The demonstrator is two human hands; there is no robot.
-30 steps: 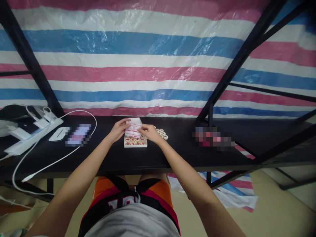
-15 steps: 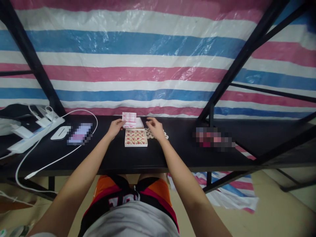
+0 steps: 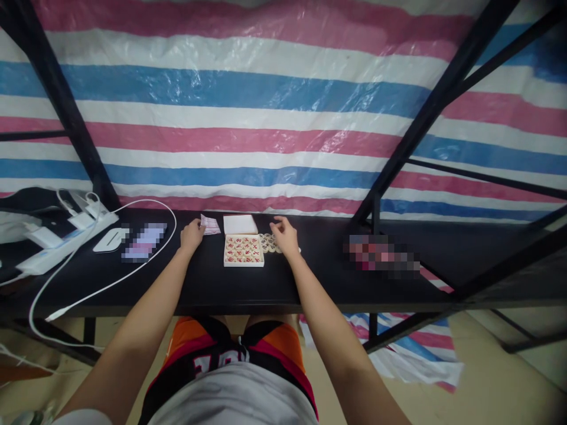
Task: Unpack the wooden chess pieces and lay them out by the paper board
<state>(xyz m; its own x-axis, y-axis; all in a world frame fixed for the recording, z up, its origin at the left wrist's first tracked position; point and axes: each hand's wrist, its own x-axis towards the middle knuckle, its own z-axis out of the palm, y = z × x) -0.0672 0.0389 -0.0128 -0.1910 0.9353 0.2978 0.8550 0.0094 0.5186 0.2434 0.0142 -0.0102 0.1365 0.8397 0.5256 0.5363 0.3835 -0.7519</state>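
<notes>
My left hand (image 3: 192,236) is closed on the left edge of a folded paper chessboard (image 3: 211,225) with red lines, low over the table. An open white box (image 3: 243,264) stands to its right, holding rows of round xiangqi pieces (image 3: 243,249) with red characters. Behind it lies the white box lid (image 3: 240,224), inner side up. My right hand (image 3: 286,237) hovers over loose xiangqi pieces (image 3: 267,242) beside the box and partly covers them. Its thumb and forefinger are apart, with nothing visible between them.
On the black table (image 3: 261,289), a power strip (image 3: 62,245), white cable (image 3: 101,292), white device (image 3: 110,239) and blurred phone (image 3: 145,242) lie left. A blurred object (image 3: 381,254) lies right. Black metal posts (image 3: 398,147) frame a striped plastic sheet (image 3: 248,141).
My left hand has carried the paper chessboard left and down, away from the lid, which now shows fully. The right hand has shifted slightly right and stays over the loose pieces.
</notes>
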